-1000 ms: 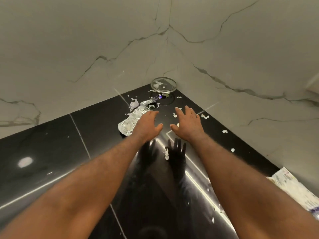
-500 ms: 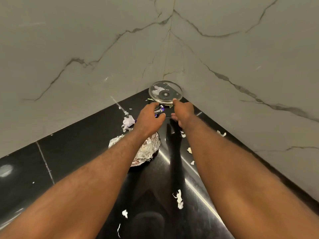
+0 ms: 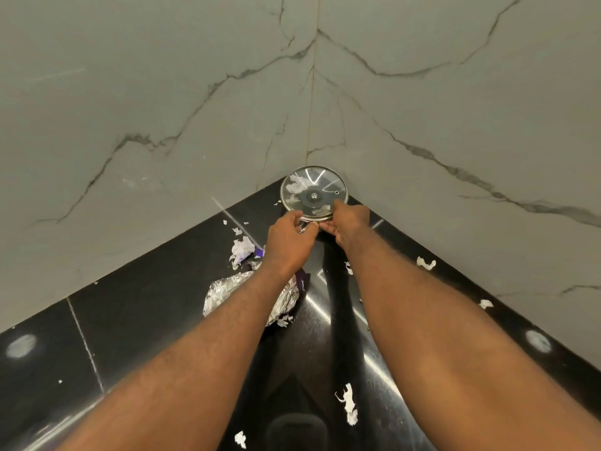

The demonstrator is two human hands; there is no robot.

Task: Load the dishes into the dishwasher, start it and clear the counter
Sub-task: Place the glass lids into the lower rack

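One glass lid [image 3: 313, 190], one foil wad [image 3: 221, 294], several paper scraps [image 3: 348, 403].

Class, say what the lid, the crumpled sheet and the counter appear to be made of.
Lid: clear glass, see-through, with a shiny metal rim. Sheet: likely aluminium foil, silvery and creased. Counter: polished black stone or tile, mirror-like reflections.

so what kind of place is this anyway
Probably a kitchen, at a counter corner: a glossy black countertop meets marble-look walls, a glass pot lid is in the corner, and crumpled foil lies among paper scraps.
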